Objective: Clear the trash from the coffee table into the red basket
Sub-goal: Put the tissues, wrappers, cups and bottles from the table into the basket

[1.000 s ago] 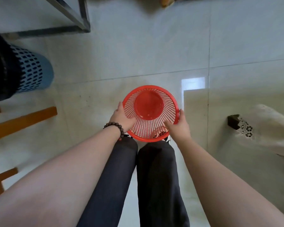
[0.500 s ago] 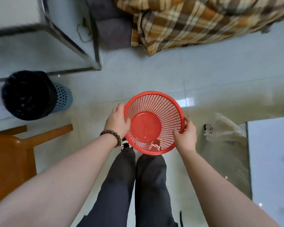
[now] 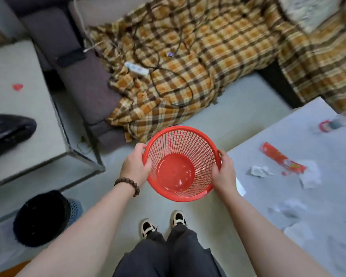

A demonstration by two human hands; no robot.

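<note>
You've got both hands, left point(image 3: 135, 168) & right point(image 3: 224, 173), clamped on the red basket point(image 3: 180, 162) rim, empty, held level btwn you & table point(image 3: 308, 226) at 3 o'clock; red wrapper point(image 3: 282, 159) + paper scraps point(image 3: 260, 171) there, prob. for quick loading.

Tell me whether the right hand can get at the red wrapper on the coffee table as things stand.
Probably not yet. The right hand is gripping the red basket rim, as is the left hand. Nothing lies between it and the red wrapper on the coffee table, so once it lets go, the way looks free.
</note>
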